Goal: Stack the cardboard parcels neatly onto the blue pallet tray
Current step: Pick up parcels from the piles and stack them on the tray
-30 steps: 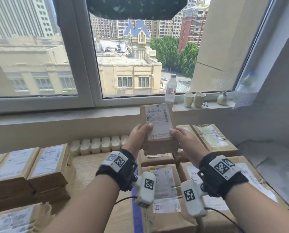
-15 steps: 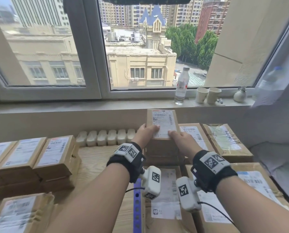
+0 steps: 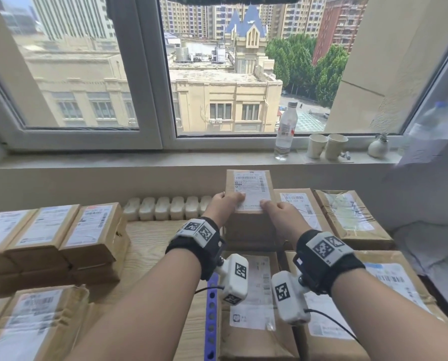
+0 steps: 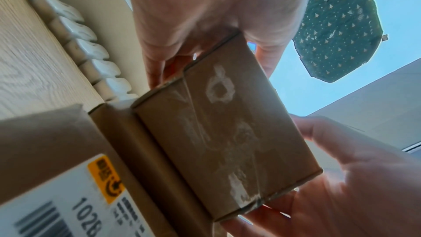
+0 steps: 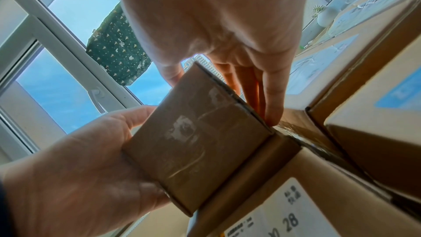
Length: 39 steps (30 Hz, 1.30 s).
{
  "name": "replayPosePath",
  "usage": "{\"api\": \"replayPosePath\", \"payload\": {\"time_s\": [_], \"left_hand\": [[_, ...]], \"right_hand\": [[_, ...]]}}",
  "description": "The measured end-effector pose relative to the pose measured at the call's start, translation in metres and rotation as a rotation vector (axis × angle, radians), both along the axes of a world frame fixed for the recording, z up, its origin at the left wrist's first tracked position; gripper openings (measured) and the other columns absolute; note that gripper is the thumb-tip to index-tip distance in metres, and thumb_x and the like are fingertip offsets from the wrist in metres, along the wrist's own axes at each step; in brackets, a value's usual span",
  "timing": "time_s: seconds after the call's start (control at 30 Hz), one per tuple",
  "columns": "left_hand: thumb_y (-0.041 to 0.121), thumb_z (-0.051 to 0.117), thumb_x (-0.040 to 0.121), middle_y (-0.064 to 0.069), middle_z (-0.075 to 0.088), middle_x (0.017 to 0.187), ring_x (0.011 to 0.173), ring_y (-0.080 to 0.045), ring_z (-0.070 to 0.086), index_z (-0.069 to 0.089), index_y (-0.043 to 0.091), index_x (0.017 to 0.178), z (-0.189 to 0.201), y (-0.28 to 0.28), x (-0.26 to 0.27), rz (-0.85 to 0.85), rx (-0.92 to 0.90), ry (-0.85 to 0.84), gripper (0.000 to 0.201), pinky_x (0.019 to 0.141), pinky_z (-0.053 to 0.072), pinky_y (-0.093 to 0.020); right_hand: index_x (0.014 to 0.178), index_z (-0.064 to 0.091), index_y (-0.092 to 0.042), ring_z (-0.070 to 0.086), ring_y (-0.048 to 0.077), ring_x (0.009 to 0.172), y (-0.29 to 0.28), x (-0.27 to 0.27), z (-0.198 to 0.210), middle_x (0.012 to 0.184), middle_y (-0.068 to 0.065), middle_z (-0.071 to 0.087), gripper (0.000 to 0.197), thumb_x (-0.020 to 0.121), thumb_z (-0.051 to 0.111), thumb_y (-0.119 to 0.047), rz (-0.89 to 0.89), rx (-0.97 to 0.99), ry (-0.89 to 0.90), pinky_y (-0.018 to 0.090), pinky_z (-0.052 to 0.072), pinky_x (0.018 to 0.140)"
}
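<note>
Window (image 3: 217,74) with white frame fills the background, city buildings outside; on the sill (image 3: 139,158) stand a clear water bottle (image 3: 285,131), two paper cups (image 3: 325,146) and a small white vase (image 3: 378,148). Below, a pale wood-grain desk (image 3: 150,246) carries cardboard parcels on both sides, with a row of white blocks (image 3: 165,208) along the back wall. Left side: a stack of labelled parcels (image 3: 48,235) set side by side, more parcels in front of them near the bottom edge. Right side: the blue pallet tray (image 3: 211,316), only a strip of its perforated edge showing, loaded with parcels; a large labelled box (image 3: 251,308) lies nearest, another large box (image 3: 374,295) just right of it, and a taped box (image 3: 347,217) at the far right. Held parcel (image 3: 249,196), label facing up, sits at the back of the tray on top of another brown parcel, beside a lower labelled parcel (image 3: 299,207) to its right; whether it is fully resting cannot be told. Left hand (image 3: 224,207) grips its near left corner, thumb on top of the label, fingers down the left side. Right hand (image 3: 280,212) grips the near right corner the same way, thumb on top, fingers (image 5: 271,100) straight down the right side. Wrist views show the parcel's taped end face (image 4: 223,132) clamped between both hands. Both wrists wear black bands with marker tags and white camera pods.
</note>
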<state>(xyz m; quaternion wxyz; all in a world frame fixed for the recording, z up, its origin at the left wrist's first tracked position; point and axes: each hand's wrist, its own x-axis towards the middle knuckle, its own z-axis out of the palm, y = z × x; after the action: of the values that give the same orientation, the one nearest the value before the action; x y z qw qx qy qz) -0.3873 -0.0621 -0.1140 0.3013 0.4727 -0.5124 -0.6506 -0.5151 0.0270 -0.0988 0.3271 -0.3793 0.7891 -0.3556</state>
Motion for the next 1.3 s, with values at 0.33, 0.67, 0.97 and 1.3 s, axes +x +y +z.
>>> {"api": "replayPosePath", "payload": {"time_s": [0.33, 0.67, 0.97, 1.3], "left_hand": [[0.042, 0.044, 0.1, -0.012, 0.067, 0.114, 0.105, -0.027, 0.06, 0.066, 0.003, 0.114, 0.013, 0.02, 0.029, 0.078, -0.262, -0.316, 0.047, 0.089, 0.043, -0.033], [0.023, 0.045, 0.099, -0.008, 0.049, 0.144, 0.127, -0.022, 0.048, 0.044, 0.017, 0.143, 0.015, 0.079, 0.109, 0.19, -0.388, -0.64, 0.045, 0.105, 0.037, -0.033], [0.034, 0.046, 0.097, -0.011, 0.046, 0.144, 0.129, -0.03, 0.046, 0.045, 0.026, 0.141, -0.004, 0.142, 0.207, 0.279, -0.355, -1.005, 0.045, 0.108, 0.039, -0.042], [0.035, 0.044, 0.097, -0.003, 0.043, 0.149, 0.133, -0.028, 0.042, 0.043, 0.032, 0.142, -0.027, 0.163, 0.329, 0.309, -0.275, -0.99, 0.045, 0.109, 0.038, -0.04]], "right_hand": [[0.141, 0.043, -0.016, 0.046, 0.023, 0.127, 0.026, 0.015, 0.023, 0.138, 0.005, 0.051, 0.053, 0.095, 0.05, -0.042, 0.147, -0.218, 0.526, 0.038, 0.039, 0.106], [0.111, 0.063, -0.017, 0.056, 0.02, 0.102, 0.054, 0.088, 0.039, 0.108, 0.002, 0.065, 0.027, 0.094, 0.048, -0.031, 0.443, -0.407, 0.644, 0.032, 0.042, 0.081], [0.124, 0.058, -0.02, 0.054, 0.022, 0.115, 0.071, 0.175, -0.005, 0.123, 0.002, 0.061, 0.036, 0.093, 0.048, -0.036, 0.698, -0.229, 0.646, 0.034, 0.043, 0.087], [0.118, 0.059, -0.021, 0.054, 0.022, 0.109, 0.076, 0.296, -0.029, 0.117, 0.002, 0.062, 0.033, 0.094, 0.044, -0.038, 0.77, -0.149, 0.657, 0.036, 0.047, 0.085]]}}
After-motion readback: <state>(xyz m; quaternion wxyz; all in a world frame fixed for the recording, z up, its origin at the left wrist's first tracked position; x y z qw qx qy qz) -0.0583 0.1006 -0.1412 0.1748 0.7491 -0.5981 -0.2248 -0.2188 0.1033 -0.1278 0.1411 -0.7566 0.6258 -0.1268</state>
